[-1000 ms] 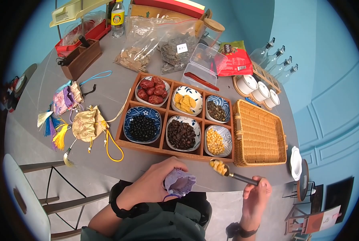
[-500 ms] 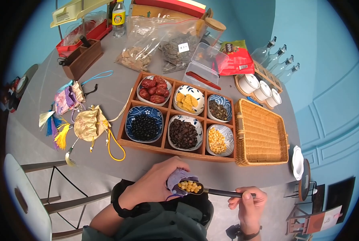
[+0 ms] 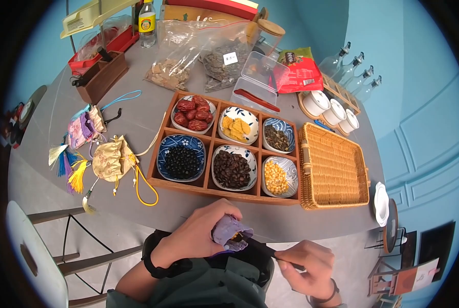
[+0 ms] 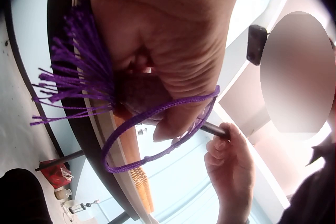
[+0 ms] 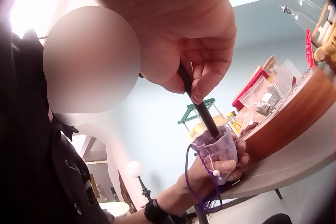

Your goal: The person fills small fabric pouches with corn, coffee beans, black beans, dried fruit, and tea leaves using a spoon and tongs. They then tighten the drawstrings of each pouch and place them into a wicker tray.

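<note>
A: State the condition of the left hand.
B: The left hand (image 3: 201, 226) grips the lilac pouch (image 3: 224, 231), its mouth facing the right hand (image 3: 310, 263).
A: And the right hand?
B: It pinches the dark handle of the spoon (image 5: 202, 113). The spoon's far end sits in the pouch mouth, between the hands.
A: Adjacent items?
B: Divided wooden tray (image 3: 224, 195), beyond the left hand; wicker basket (image 3: 334, 169), beyond the right.
</note>
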{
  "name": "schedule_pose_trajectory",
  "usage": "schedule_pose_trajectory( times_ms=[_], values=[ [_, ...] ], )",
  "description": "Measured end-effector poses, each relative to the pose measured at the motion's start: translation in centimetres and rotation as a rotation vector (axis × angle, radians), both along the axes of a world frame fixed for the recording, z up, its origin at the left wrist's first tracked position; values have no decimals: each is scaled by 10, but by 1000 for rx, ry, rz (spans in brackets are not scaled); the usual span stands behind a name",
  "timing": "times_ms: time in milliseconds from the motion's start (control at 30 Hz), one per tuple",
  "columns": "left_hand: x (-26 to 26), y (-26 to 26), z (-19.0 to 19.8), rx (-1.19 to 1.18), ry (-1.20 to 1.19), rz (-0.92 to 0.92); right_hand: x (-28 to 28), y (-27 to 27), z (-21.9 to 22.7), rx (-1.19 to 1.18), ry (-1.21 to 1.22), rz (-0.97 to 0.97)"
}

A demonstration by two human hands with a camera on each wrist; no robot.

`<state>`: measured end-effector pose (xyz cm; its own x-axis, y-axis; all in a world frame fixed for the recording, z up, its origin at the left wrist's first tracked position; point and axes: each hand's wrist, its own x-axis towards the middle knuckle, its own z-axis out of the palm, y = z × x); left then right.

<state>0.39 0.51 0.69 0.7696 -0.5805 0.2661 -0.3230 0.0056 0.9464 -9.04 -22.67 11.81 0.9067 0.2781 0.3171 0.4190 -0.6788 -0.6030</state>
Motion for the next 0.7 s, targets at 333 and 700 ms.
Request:
schedule_pose_trajectory(
  times_ms=[333, 700],
  values=[
    [1, 2, -1, -37, 13, -9, 4, 14, 8, -240, -149, 195],
    [2, 0, -5, -62, -35, 12, -1, 4, 3, -177, -227, 137]
  ],
)
